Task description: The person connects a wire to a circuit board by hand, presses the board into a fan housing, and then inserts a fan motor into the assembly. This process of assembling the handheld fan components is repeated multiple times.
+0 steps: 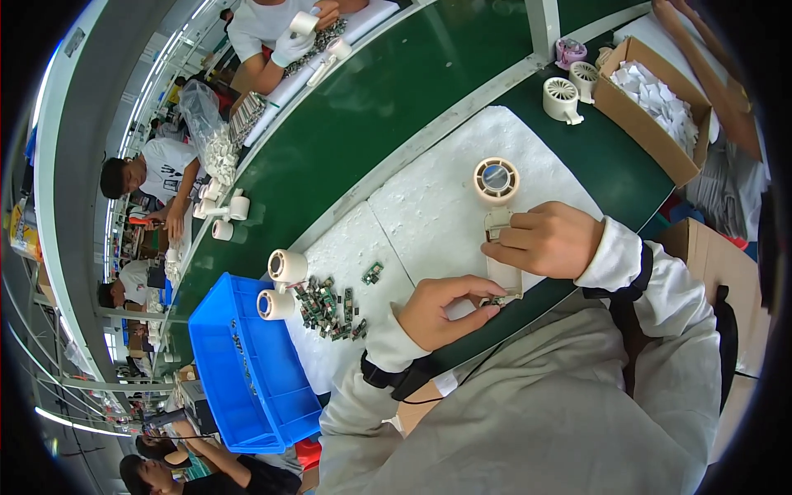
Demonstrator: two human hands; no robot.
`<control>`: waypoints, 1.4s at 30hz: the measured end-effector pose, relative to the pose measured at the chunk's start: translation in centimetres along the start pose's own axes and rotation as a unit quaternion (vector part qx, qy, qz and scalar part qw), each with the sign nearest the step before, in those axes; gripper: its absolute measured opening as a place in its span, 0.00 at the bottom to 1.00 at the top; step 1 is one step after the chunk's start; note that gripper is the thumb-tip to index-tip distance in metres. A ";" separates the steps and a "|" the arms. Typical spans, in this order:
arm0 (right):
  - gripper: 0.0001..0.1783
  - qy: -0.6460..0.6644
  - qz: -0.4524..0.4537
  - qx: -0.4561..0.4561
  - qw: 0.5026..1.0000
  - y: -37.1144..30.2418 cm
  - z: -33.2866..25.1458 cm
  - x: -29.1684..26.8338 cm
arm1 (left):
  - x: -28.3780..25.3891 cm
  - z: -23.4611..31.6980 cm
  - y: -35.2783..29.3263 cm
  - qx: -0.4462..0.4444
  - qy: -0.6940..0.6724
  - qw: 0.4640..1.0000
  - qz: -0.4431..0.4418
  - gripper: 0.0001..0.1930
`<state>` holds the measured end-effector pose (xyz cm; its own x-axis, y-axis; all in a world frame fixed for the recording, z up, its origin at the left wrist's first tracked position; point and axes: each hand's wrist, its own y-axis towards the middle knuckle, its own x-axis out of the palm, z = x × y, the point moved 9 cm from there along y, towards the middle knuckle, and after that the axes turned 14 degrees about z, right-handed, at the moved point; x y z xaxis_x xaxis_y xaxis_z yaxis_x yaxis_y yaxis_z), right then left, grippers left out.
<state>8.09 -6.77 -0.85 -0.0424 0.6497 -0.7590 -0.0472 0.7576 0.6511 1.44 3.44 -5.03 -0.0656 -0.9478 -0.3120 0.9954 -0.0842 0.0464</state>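
One cream housing (pixel 498 220) | left hand (pixel 441 312), right hand (pixel 546 239) at it | dark-printed shirt (pixel 167 163)

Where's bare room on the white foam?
Free: foam between its seam and the cream housing beyond the right hand; also right of that housing. Crowded: around the circuit-board pile and left hand.

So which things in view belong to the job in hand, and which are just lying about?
Job in hand, apparently: cream housing, green circuit boards, white mat.
Probably just lying about: cardboard box with white pieces, pink object.
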 end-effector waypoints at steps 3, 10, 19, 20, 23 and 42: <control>0.20 0.000 -0.006 0.010 1.000 0.2 0.4 -0.7 | -0.1 -0.3 0.1 -0.021 -0.016 1.000 -0.009 0.13; 0.15 0.146 -0.042 0.278 0.949 0.7 3.5 -0.4 | -0.5 -0.6 0.3 -0.029 0.004 0.999 -0.017 0.13; 0.11 0.089 0.003 0.145 0.985 0.0 2.2 0.0 | -0.3 -0.1 0.4 0.013 -0.013 0.999 0.031 0.13; 0.11 0.091 0.003 0.145 0.985 0.0 2.3 0.1 | -0.1 -0.1 0.3 -0.002 -0.013 1.000 0.014 0.13; 0.10 0.176 0.083 0.194 0.961 -0.1 3.8 -0.8 | 0.3 -0.3 0.1 -0.034 -0.014 0.999 -0.021 0.14; 0.09 0.192 -0.022 0.276 0.942 -0.4 4.5 0.6 | 0.0 0.1 0.3 -0.009 0.003 1.000 -0.014 0.15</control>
<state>12.58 -6.40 -1.59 -0.4147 0.6267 -0.6598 0.4640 0.7694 0.4391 1.77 3.41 -4.93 -0.0926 -0.9435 -0.3182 0.9943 -0.1043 0.0199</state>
